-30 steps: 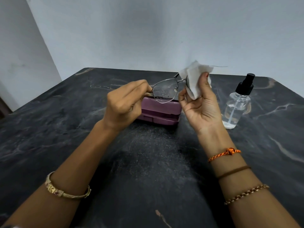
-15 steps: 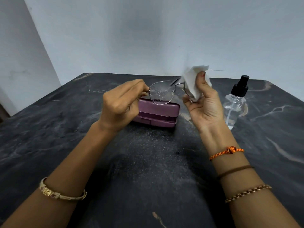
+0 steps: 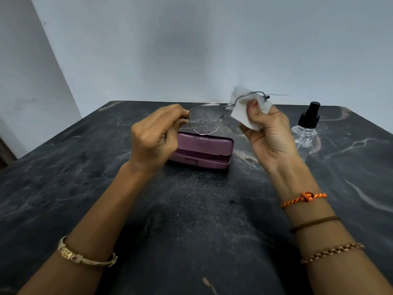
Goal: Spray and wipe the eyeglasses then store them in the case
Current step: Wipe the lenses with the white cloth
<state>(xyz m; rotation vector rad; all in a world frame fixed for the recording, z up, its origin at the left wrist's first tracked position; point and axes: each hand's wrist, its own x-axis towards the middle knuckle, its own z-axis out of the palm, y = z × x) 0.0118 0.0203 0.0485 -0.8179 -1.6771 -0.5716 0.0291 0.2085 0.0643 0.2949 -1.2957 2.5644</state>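
- head view: the left hand (image 3: 154, 137) holds the eyeglasses (image 3: 214, 118) up in the air, over the worktop (image 3: 63, 177). its fingers (image 3: 170, 116) are closed in a pinch on the outer edge of the frame, at the lens on that side.
- head view: the right hand (image 3: 270, 133) is closed on a white cloth (image 3: 242, 111). the cloth is folded around the other lens, with the thumb pressing on the near side. this lens is mostly hidden by the cloth, so i cannot tell how clean it is.
- head view: the uncovered lens carries many small drops, so i judge that the spraying is done for this lens at least. the wiping seems to be in progress on the covered lens, and the wet lens is not yet wiped.
- head view: the purple case (image 3: 202, 152) lies on the worktop just under and behind the eyeglasses. its lid looks a little open, with a dark gap along the front; it holds nothing that i can see.
- head view: the spray bottle (image 3: 306, 128) with black cap stands upright on the worktop behind the right hand, partly hidden, and no hand touches it.
- what is left, in my judgement: finish this lens, wipe the wet one, fold the arms, put the eyeglasses in the case and close it.
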